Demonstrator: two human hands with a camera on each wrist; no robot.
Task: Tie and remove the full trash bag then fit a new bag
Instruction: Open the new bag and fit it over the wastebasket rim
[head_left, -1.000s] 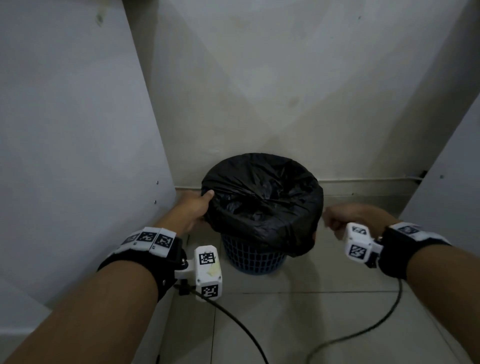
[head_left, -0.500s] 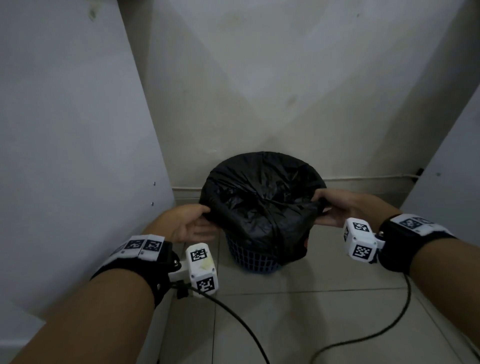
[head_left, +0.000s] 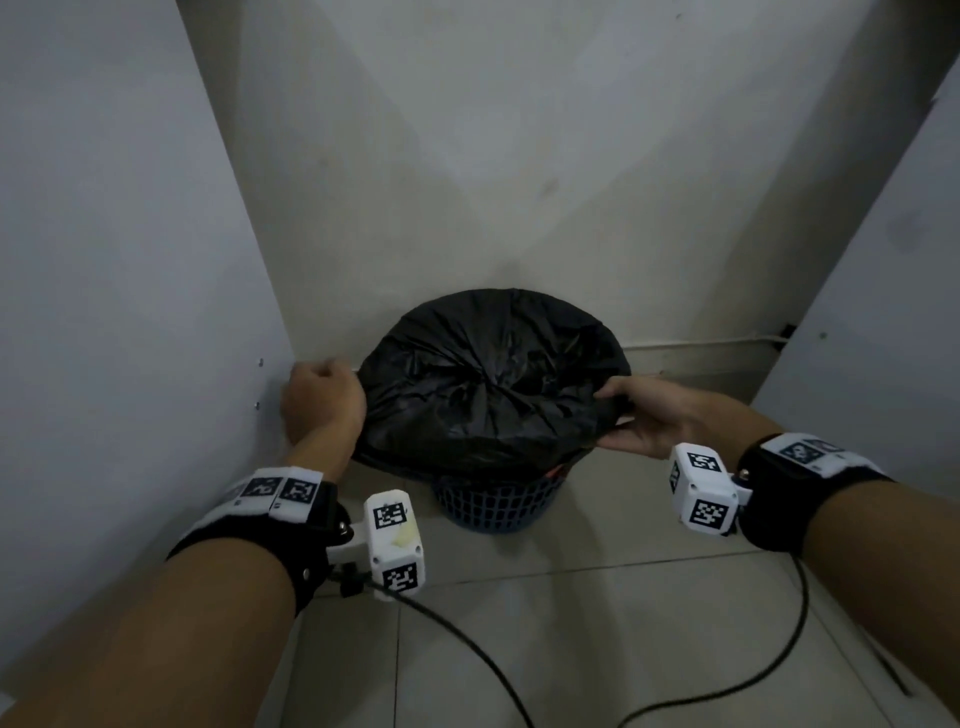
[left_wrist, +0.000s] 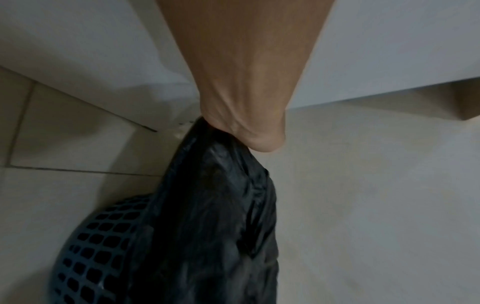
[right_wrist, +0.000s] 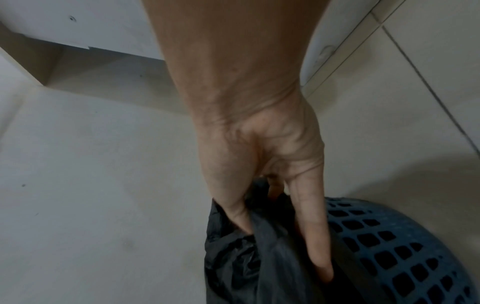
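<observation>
A black trash bag (head_left: 488, 384) lines a blue mesh bin (head_left: 498, 506) on the tiled floor against the back wall. Its rim is lifted off the bin and stretched between both hands. My left hand (head_left: 322, 397) is fisted round the bag's left edge (left_wrist: 221, 156), fingers hidden behind the hand. My right hand (head_left: 641, 415) pinches the bag's right edge (right_wrist: 262, 246) between thumb and fingers, the bin (right_wrist: 394, 242) just below. The bag's contents are hidden.
White panels close in on the left (head_left: 114, 312) and right (head_left: 883, 291), with the back wall (head_left: 519, 156) behind the bin. Two black cables (head_left: 467, 654) trail over the floor tiles near me.
Both hands have lifted the bag's rim off the bin and pulled it up and apart; the left hand moved out and closed into a fist on the edge.
</observation>
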